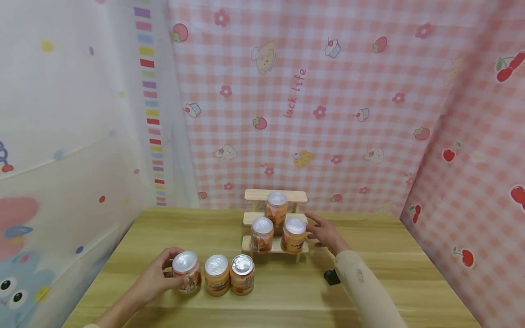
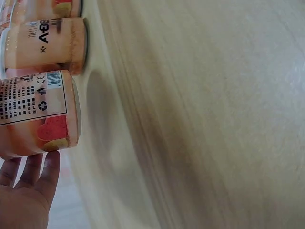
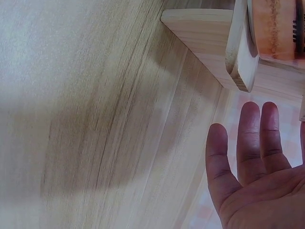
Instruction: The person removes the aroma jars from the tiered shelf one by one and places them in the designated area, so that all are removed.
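My left hand [image 1: 157,275] grips an orange-labelled can [image 1: 187,275] with a silver lid, fingers and thumb around its left side. In the left wrist view the held can [image 2: 38,114] shows a barcode and printed text, close over the wooden table. Just right of it stand two similar cans, a middle can [image 1: 217,279] and a right-hand can [image 1: 243,278], side by side. My right hand [image 1: 326,233] reaches beside the stepped wooden rack [image 1: 254,218], fingers extended and holding nothing. Nearest to it is the lower right can [image 1: 293,239] on the rack.
The rack also carries a lower left can [image 1: 262,238] and an upper can [image 1: 276,212] on a higher step. A small black object [image 1: 331,277] lies by my right forearm. Behind the table [image 1: 287,291] hangs a pink checked cloth [image 1: 348,127]; patterned sheets flank both sides.
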{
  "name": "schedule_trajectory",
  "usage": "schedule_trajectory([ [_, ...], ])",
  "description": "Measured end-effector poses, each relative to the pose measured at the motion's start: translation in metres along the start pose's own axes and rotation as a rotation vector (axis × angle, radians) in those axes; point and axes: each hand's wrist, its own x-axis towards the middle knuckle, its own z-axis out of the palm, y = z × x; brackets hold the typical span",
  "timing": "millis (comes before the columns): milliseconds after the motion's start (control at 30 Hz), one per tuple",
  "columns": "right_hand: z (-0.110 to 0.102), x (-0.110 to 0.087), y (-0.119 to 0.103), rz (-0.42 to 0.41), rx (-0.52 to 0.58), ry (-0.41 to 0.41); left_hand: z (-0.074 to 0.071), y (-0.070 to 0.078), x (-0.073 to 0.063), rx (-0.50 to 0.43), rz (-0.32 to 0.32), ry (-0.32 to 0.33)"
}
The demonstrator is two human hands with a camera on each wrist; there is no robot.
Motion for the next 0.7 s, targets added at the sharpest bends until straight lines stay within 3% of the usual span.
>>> schedule_trajectory([
  [200,0.003,-0.001,0.002,-0.005,0.012,0.012,0.005,-0.005,-0.002,0.013,0.004,0.007],
  [367,0.006,0.004,-0.002,-0.001,0.028,0.006,0.003,-0.011,-0.003,0.025,0.043,0.002],
  [567,0.006,0.003,-0.001,-0.016,0.017,0.019,0.006,-0.016,-0.003,-0.027,0.058,-0.040],
  [700,0.006,0.002,0.002,-0.009,0.022,0.029,0.007,-0.016,-0.004,0.028,0.066,-0.073],
])
